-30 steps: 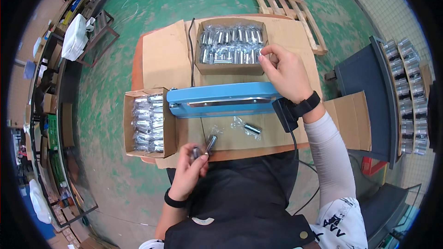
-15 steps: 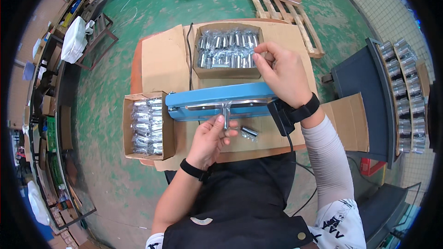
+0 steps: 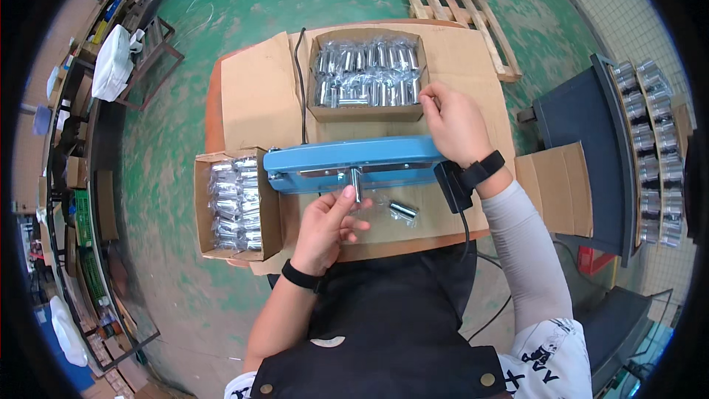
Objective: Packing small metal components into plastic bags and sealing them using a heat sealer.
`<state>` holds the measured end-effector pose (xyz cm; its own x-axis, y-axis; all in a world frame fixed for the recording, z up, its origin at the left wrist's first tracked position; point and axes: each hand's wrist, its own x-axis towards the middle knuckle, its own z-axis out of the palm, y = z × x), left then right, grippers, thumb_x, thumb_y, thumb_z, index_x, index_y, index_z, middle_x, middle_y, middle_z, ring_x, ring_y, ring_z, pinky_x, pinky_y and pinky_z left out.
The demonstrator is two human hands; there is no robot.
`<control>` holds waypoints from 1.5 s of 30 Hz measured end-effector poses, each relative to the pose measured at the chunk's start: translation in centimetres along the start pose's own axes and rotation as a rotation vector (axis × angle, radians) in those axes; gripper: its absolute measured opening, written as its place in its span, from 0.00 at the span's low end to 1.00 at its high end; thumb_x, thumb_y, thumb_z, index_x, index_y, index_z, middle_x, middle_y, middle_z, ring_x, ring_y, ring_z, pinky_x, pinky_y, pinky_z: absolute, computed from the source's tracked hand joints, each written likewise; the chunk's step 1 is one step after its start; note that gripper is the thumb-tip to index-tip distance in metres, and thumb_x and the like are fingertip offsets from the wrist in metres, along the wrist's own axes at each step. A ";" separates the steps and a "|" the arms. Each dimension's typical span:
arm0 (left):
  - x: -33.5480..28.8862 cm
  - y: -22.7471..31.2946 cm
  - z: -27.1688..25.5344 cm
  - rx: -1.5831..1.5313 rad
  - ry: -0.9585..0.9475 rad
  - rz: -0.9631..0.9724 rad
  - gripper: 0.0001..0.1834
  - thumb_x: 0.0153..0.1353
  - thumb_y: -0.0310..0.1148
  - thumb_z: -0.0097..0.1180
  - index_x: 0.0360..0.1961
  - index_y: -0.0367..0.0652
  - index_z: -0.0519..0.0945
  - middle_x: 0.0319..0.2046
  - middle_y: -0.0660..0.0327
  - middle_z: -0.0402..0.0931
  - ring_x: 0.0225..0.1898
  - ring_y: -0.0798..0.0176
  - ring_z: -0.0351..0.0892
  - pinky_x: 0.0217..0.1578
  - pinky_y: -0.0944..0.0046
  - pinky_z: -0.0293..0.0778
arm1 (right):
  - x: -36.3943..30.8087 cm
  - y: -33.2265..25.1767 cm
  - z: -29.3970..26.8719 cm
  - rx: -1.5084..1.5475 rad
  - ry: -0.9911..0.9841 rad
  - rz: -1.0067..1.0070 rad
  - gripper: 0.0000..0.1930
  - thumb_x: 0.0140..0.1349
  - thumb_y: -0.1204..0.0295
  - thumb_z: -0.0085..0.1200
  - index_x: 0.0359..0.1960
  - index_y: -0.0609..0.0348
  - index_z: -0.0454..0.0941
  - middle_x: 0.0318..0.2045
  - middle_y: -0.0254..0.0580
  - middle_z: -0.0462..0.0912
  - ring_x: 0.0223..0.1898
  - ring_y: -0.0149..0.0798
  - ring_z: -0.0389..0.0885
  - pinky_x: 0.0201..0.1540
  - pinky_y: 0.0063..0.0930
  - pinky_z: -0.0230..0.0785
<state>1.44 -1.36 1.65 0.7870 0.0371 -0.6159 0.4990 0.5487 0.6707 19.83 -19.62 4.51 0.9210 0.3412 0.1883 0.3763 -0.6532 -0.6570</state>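
Observation:
My left hand (image 3: 327,223) pinches a shiny metal tube (image 3: 355,185) in clear plastic between thumb and fingers. The tube stands up against the front of a long blue bar heat sealer (image 3: 354,151), its upper end at the sealer's edge. My right hand (image 3: 459,124) is above the sealer's right end, beside the far box, with its fingers curled closed and nothing showing in them. Below it, near the wrist, is a black block with a cord (image 3: 452,186). Another wrapped metal tube (image 3: 402,210) lies on the cardboard, right of my left hand.
A cardboard box (image 3: 369,114) of wrapped tubes stands behind the sealer; another box (image 3: 273,214) of them stands left. Cardboard (image 3: 465,59) covers the table. A dark cart (image 3: 583,125) with rows of metal parts is at the right, and a wooden pallet (image 3: 484,26) lies beyond.
My right hand has drawn slightly away from the far box, to the right and nearer, and its fingers have curled in more. My left hand keeps the tube at the sealer, tilted slightly more.

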 end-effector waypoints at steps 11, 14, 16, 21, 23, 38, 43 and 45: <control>-0.6 -0.5 -2.1 0.182 0.037 0.143 0.15 0.65 0.40 0.61 0.39 0.38 0.78 0.32 0.61 0.82 0.23 0.76 0.74 0.21 0.77 0.68 | 0.0 -3.1 -2.2 0.091 0.000 -0.013 0.10 0.61 0.66 0.56 0.36 0.60 0.79 0.18 0.48 0.80 0.23 0.48 0.81 0.29 0.39 0.71; -2.2 -1.2 -4.0 0.377 0.101 0.131 0.15 0.63 0.38 0.62 0.39 0.35 0.80 0.27 0.63 0.80 0.23 0.76 0.73 0.22 0.74 0.68 | 0.2 -3.2 -2.1 0.093 0.034 -0.075 0.10 0.60 0.66 0.56 0.36 0.60 0.80 0.17 0.45 0.79 0.21 0.45 0.80 0.27 0.38 0.70; -2.5 -2.5 -5.4 0.661 0.214 0.275 0.16 0.62 0.38 0.63 0.40 0.34 0.79 0.25 0.61 0.78 0.23 0.70 0.75 0.23 0.70 0.70 | 0.1 -3.0 -2.0 0.086 0.034 -0.101 0.10 0.60 0.66 0.56 0.36 0.60 0.80 0.17 0.45 0.78 0.21 0.46 0.80 0.27 0.38 0.69; -3.4 -4.5 -5.7 1.344 0.542 0.667 0.19 0.60 0.35 0.61 0.50 0.38 0.76 0.37 0.48 0.73 0.34 0.46 0.79 0.33 0.55 0.77 | -0.2 -2.9 -2.2 0.059 0.015 -0.065 0.09 0.60 0.67 0.56 0.34 0.60 0.79 0.17 0.45 0.79 0.22 0.47 0.80 0.27 0.39 0.69; -4.5 -3.5 -2.9 1.332 0.562 0.712 0.19 0.60 0.34 0.60 0.52 0.40 0.75 0.39 0.46 0.72 0.35 0.44 0.79 0.34 0.53 0.77 | -0.3 -2.6 -2.1 0.061 0.034 -0.076 0.09 0.60 0.67 0.56 0.34 0.60 0.79 0.17 0.45 0.79 0.22 0.47 0.80 0.27 0.39 0.69; 1.4 -9.0 4.5 1.510 0.170 0.699 0.12 0.64 0.43 0.54 0.37 0.46 0.75 0.21 0.50 0.78 0.23 0.45 0.80 0.22 0.50 0.76 | 0.1 -3.8 -2.6 0.136 0.042 -0.160 0.07 0.61 0.70 0.58 0.35 0.61 0.79 0.14 0.39 0.76 0.17 0.34 0.74 0.23 0.29 0.65; -1.3 -7.3 4.1 1.178 0.192 0.673 0.15 0.63 0.36 0.58 0.44 0.41 0.69 0.25 0.52 0.77 0.24 0.47 0.80 0.24 0.53 0.74 | 0.3 -4.7 -3.8 0.608 -0.120 -0.165 0.05 0.61 0.77 0.58 0.38 0.63 0.80 0.17 0.31 0.73 0.19 0.21 0.66 0.23 0.19 0.59; -1.0 -6.3 3.4 1.027 0.193 0.720 0.22 0.60 0.34 0.63 0.47 0.38 0.66 0.22 0.55 0.76 0.21 0.54 0.78 0.23 0.59 0.72 | 0.1 -4.9 -4.3 0.549 -0.133 -0.240 0.05 0.60 0.79 0.57 0.38 0.63 0.80 0.18 0.32 0.73 0.19 0.22 0.67 0.23 0.20 0.60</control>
<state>-1.30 -7.71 -0.57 0.9740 0.2249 0.0284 0.1007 -0.5414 0.8347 18.51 -19.30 10.85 0.7832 0.5399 0.3085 0.4324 -0.1163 -0.8942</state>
